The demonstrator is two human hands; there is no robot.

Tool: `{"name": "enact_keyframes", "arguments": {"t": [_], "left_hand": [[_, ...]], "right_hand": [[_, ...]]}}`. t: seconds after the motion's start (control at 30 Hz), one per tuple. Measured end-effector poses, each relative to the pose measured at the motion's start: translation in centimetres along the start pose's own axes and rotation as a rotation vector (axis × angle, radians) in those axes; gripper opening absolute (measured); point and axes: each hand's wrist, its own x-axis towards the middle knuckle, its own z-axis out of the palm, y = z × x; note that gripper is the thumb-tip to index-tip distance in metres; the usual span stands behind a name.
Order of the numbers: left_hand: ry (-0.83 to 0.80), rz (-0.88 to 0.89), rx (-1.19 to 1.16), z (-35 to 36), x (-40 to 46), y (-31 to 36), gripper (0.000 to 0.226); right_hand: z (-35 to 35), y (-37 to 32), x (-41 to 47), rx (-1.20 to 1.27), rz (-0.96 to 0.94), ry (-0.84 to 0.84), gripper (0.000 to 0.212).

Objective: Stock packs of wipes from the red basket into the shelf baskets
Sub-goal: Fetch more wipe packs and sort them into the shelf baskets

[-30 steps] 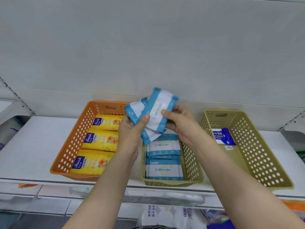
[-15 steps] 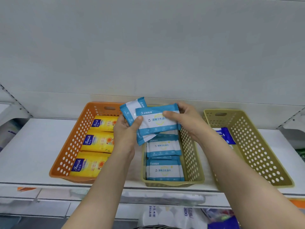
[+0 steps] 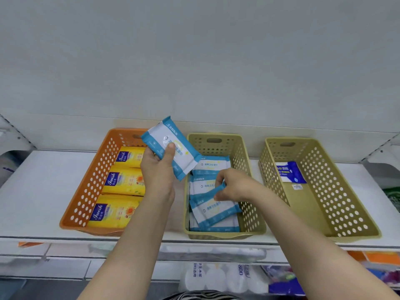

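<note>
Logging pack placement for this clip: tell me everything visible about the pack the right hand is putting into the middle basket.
The tilted pack is a soft, flat pouch, white with light blue bands and small print. It lies askew on the blue-and-white packs stacked in the middle basket, one corner raised. The right hand pinches its upper edge from above; its lower end rests on the stack.

The scene is lit brightly and evenly, with soft light that seems to come from above. Only faint, soft shadows are cast under the baskets on the shelf (image 3: 43, 191). No strong glare is seen. Straight lines are bent near the edges by the wide lens. The middle is fairly sharp, but the bottom edge is blurred and small print is smeared.
</note>
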Motion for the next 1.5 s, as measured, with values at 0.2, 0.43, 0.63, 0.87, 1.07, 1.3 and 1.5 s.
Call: {"name": "enact_keyframes", "arguments": {"t": [0.2,0.43,0.63,0.87,1.07,1.3,1.5], "left_hand": [[0.025,-0.030,0.010,-0.1,-0.1,-0.3,0.032],[0.029,-0.045,0.011,-0.2,0.0,-0.3,0.032],[-0.016,-0.079,-0.031,0.3,-0.2,-0.2,0.020],[-0.116,-0.134,-0.038,1.1,-0.6,0.1,0.029],[-0.242,-0.130,0.065,1.9,-1.2,0.1,0.018],[-0.140,-0.001,0.300,2.2,-0.6,-0.7,0.018],[-0.261,-0.148,0.612,0.2,-0.9,-3.1,0.051]], "right_hand": [[2.2,-0.2,0.1,-0.278,0.026,-0.014,0.030],[1.6,0.1,0.6,-0.037,-0.013,-0.030,0.026],[3.1,0.6,1.1,-0.310,-0.031,0.005,0.024],[-2.1,-2.0,0.7,1.012,-0.154,0.275,0.032],[-4.5,-2.3,1.8,1.081,-0.169,0.287,0.025],[-5.5,-0.7,3.3,1.177,-0.093,0.271,0.039],[-4.8,1.5,5.6,0.660,0.065,0.418,0.052]]}}
